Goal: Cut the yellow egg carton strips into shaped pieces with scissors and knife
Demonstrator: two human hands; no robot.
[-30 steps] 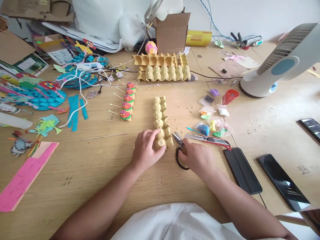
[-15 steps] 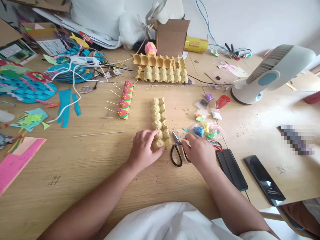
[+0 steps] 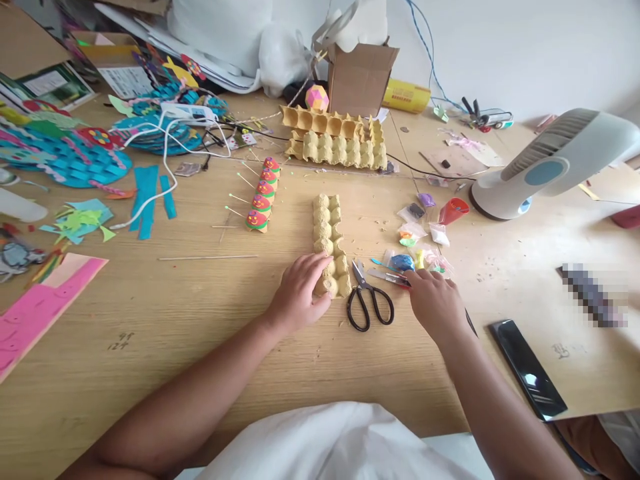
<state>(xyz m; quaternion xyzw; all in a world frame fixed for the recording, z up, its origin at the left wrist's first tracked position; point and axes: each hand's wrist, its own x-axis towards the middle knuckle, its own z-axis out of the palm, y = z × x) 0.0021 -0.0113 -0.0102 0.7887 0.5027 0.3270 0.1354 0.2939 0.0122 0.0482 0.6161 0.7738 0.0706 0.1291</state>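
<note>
In the head view, the left hand (image 3: pixel 300 290) is resting against the near end of the egg carton (image 3: pixel 323 215), thumb and fingers spreading wide. The carton is lying mid-table, just left of the scissors (image 3: pixel 371 303). The right hand (image 3: pixel 437 303) is covering the handle of the knife (image 3: pixel 391 276); whether its fingers are gripping, I cannot tell.

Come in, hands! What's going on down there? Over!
Left grip on near egg carton, bumps up. Right grip at utility knife, hold unclear. Black-handled scissors lie between both grips.
</note>
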